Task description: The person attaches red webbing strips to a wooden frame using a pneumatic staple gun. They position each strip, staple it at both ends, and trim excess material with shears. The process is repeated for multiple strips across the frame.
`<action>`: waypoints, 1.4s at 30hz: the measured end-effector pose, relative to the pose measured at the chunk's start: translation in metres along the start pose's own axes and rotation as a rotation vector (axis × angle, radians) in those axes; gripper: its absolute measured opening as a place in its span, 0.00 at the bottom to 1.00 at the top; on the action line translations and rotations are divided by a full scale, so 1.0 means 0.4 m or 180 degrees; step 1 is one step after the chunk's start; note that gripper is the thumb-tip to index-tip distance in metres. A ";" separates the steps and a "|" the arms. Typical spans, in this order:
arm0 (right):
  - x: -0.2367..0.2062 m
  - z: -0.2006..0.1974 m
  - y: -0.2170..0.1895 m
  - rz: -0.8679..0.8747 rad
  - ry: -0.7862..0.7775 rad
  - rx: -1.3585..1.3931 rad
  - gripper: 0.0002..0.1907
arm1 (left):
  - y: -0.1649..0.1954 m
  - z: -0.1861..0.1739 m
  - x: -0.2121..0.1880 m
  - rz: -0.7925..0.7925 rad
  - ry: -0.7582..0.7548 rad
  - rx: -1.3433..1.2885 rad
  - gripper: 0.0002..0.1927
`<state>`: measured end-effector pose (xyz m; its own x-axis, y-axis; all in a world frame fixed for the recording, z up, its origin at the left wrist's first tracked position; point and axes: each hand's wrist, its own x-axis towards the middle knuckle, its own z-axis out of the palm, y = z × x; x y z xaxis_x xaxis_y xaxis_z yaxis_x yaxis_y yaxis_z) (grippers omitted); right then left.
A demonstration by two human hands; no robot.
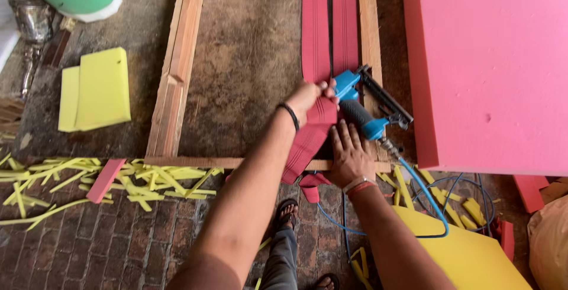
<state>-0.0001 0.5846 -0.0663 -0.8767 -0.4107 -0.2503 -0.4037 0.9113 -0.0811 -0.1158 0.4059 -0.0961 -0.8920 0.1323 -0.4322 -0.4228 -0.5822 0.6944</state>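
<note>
The left hand [307, 96] pinches the red webbing [316, 121] between closed fingers, just beside the blue stapler [362, 108], while the right hand [349, 157] lies flat with fingers spread, pressing the webbing where it folds over the frame's [177, 71] near rail. 2 webbing strips run up along the frame's right rail, hard against the pink foam slab's [491, 65] left edge. Left of the strips the frame's middle lies open, with yellow foam scraps [89, 177] strewn below the near rail.
</note>
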 end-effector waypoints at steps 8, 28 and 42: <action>0.017 0.117 0.027 -0.0146 0.0550 -0.0031 0.48 | -0.321 -0.028 -0.333 -0.0032 0.0723 0.0746 0.15; -0.007 0.113 0.022 -0.0173 0.0401 -0.0133 0.52 | -0.590 -0.165 -0.318 0.0603 0.0290 0.1339 0.11; 0.155 -0.072 0.129 -0.0116 0.1602 0.0582 0.53 | -0.476 -0.172 -0.357 -0.0208 -0.0194 0.1757 0.09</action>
<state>-0.0828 0.6054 -0.0581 -0.8981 -0.3647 0.2458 -0.4234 0.8681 -0.2591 0.1031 0.4427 -0.2063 -0.8618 0.2098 -0.4618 -0.4838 -0.0669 0.8726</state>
